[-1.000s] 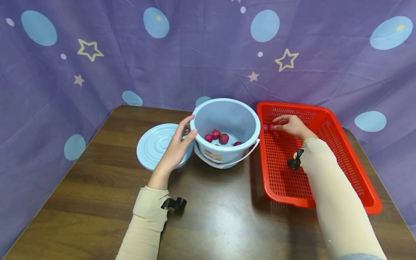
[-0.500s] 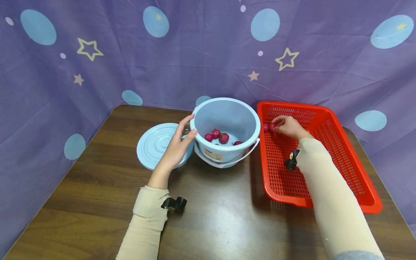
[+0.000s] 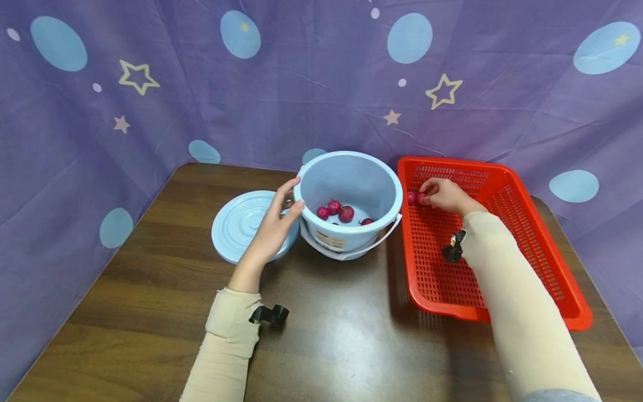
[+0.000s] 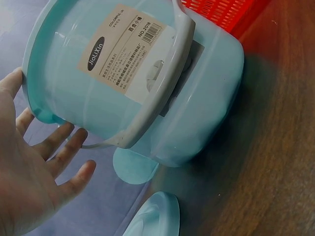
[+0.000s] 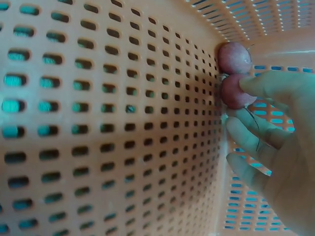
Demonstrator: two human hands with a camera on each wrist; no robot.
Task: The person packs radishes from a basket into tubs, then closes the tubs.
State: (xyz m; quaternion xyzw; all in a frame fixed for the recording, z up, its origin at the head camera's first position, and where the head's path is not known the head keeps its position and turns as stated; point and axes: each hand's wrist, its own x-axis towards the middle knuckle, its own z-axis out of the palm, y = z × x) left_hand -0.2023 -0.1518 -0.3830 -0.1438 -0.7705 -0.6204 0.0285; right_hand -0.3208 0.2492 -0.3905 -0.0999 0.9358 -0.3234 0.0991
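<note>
In the red basket's far left corner, my right hand [image 3: 446, 196] pinches a round red radish [image 5: 236, 91] between thumb and fingers. A second radish [image 5: 234, 58] lies against it in the basket. My left hand [image 3: 272, 229] rests its fingertips against the left rim of a light blue bucket [image 3: 331, 237], fingers spread and loosely bent. In the left wrist view, the fingers touch the bucket's rim from outside. Several radishes [image 3: 346, 214] lie on the bucket's floor, partly hidden by its near wall.
The red plastic basket [image 3: 414, 279] with slotted walls stands to the bucket's right. A light blue lid [image 3: 233, 229] lies on the wooden table [image 3: 321, 335], partly behind my left hand. The bucket's handle [image 4: 162, 93] hangs down in front. A purple curtain hangs behind the table.
My right hand has moved slightly left and its fingers have closed on the radish in the basket. The left hand and the bucket have stayed in place.
</note>
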